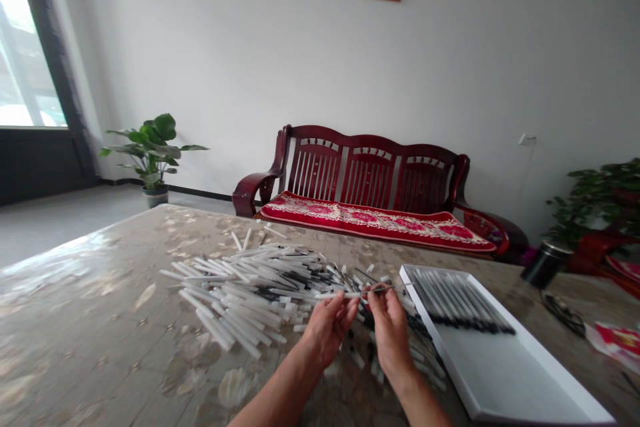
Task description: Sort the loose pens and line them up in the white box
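My left hand (329, 332) pinches a white tube (353, 295). My right hand (390, 325) grips a thin dark rod (384, 289) near the tube's end.

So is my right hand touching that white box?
Apart. The head view shows a plain gap between the right hand and the white box, with loose dark pieces visible in it.

Soft daylight comes from the window (30, 53) at left, whose glass is nearly white, and makes glare on the tablecloth (127, 320). The right side is dimmer. The tubes (250, 310) look slightly blurred; picture edges look stretched.
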Action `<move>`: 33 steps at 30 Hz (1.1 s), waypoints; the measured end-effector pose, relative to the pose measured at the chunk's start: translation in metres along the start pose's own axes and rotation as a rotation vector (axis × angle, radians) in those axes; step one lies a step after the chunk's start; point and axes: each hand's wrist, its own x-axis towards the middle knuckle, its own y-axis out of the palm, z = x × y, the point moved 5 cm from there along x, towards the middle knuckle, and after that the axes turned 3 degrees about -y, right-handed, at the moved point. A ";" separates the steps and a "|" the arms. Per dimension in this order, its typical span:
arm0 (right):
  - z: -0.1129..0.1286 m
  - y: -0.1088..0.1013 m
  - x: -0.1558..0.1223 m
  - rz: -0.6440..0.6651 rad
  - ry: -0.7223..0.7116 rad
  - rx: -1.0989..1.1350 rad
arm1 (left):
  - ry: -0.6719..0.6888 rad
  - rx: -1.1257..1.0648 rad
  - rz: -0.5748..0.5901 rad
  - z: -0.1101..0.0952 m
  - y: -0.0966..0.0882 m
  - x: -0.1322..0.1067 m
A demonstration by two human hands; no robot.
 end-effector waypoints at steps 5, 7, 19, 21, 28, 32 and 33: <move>0.003 0.009 -0.003 0.091 0.026 0.025 | -0.047 -0.050 0.047 0.003 0.002 -0.001; 0.002 0.009 -0.002 0.112 0.018 0.034 | -0.071 -0.108 0.024 0.001 0.002 -0.002; -0.001 0.014 -0.015 0.540 -0.167 -1.041 | -0.007 -0.235 -0.068 -0.026 -0.008 0.004; -0.002 0.015 -0.017 0.539 -0.189 -1.078 | 0.032 -0.187 -0.058 -0.025 -0.008 0.005; -0.013 -0.003 0.002 0.242 -0.034 -0.494 | 0.199 0.067 -0.077 -0.026 -0.005 0.003; -0.020 -0.009 0.009 0.114 0.095 -0.147 | 0.182 0.153 -0.049 -0.017 -0.003 0.001; -0.020 -0.009 0.010 0.092 0.100 -0.113 | 0.173 0.163 -0.048 -0.015 -0.003 0.001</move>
